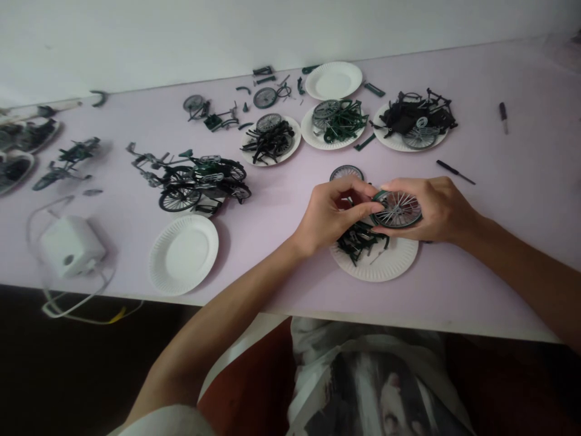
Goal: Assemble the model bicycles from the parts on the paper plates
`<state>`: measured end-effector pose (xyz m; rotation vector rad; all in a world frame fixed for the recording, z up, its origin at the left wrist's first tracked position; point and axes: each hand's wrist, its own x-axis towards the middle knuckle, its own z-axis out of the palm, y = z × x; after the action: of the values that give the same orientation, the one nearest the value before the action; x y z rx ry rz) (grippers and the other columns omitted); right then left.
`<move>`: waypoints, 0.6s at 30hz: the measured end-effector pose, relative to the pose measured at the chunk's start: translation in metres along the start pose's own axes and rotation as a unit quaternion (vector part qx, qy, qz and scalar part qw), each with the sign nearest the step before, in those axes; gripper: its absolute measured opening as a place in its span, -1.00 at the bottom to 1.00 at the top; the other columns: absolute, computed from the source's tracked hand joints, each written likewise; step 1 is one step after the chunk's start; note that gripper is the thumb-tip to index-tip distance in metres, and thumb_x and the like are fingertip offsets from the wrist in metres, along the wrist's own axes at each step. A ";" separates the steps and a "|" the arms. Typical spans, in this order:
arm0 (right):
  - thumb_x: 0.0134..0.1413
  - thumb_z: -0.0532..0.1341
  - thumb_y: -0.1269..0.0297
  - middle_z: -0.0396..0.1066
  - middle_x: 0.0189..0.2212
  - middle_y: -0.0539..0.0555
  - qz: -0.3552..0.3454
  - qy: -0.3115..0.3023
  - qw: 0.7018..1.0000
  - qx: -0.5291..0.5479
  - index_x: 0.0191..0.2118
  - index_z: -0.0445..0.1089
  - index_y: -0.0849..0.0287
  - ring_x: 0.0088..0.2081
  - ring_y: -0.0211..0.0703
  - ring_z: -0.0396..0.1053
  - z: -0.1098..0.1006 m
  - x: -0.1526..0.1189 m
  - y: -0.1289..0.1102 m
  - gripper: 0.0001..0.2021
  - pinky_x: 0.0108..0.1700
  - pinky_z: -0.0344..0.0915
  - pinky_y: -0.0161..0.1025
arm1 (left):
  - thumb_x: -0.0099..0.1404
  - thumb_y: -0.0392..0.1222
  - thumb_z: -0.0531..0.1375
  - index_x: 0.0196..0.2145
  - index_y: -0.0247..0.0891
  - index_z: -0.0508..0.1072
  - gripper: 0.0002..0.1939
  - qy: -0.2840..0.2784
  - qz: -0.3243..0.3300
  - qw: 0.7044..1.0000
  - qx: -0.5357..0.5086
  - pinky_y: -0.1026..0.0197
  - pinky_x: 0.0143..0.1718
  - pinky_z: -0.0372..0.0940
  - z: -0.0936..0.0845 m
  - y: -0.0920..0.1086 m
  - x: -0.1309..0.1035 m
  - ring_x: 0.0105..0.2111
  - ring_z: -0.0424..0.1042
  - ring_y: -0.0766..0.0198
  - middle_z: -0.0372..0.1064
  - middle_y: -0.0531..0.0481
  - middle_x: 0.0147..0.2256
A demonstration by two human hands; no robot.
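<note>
My right hand (438, 207) holds a small model bicycle wheel (399, 209) with a dark tyre and silver spokes, thumb and fingers around its rim. At the wheel's left edge, the fingertips of my left hand (333, 209) pinch a green curved piece (380, 195) that looks like a mudguard. How the piece sits on the wheel is partly hidden by the fingers. Below both hands lies a white paper plate (399, 263) with dark green bicycle parts (358, 243). Another spoked wheel (347, 173) shows just beyond my left hand.
Assembled model bicycles (200, 178) stand at left centre, behind a white plate (184, 254). Several plates of parts, including green frames (342, 124), line the back. Two screwdrivers (456, 172) lie to the right. A white box with a cable (72, 245) sits near the left front edge.
</note>
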<state>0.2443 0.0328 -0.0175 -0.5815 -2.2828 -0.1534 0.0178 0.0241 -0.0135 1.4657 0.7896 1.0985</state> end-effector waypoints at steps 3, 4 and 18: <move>0.12 0.45 -0.01 0.64 -0.11 0.03 -0.007 0.002 1.000 -0.008 0.31 0.18 0.15 -0.34 -0.12 0.63 0.000 0.000 0.000 -0.24 -0.43 0.47 -0.24 | 0.13 0.08 0.52 -0.30 -0.30 0.61 -0.61 0.002 0.000 1.000 0.009 0.33 -0.39 0.31 0.000 0.000 0.000 -0.39 0.44 0.37 0.53 -0.01 -0.34; 0.12 0.45 -0.01 0.64 -0.11 0.03 -0.006 0.000 1.000 -0.010 0.30 0.19 0.16 -0.35 -0.12 0.62 0.000 0.000 0.000 -0.25 -0.43 0.47 -0.25 | 0.12 0.09 0.52 -0.30 -0.30 0.61 -0.60 0.002 0.000 1.000 0.011 0.33 -0.40 0.31 0.000 0.000 0.000 -0.39 0.44 0.37 0.53 -0.01 -0.34; 0.13 0.45 0.00 0.63 -0.17 0.03 -0.002 -0.008 1.000 -0.020 0.19 0.25 0.18 -0.41 -0.15 0.60 0.000 0.002 -0.001 -0.36 -0.47 0.46 -0.23 | 0.12 0.07 0.52 -0.29 -0.30 0.61 -0.60 0.001 -0.009 1.000 0.010 0.35 -0.43 0.29 0.001 -0.002 0.000 -0.39 0.44 0.37 0.54 -0.01 -0.33</move>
<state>0.2424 0.0324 -0.0162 -0.6007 -2.3021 -0.1978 0.0184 0.0241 -0.0159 1.4706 0.8160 1.0820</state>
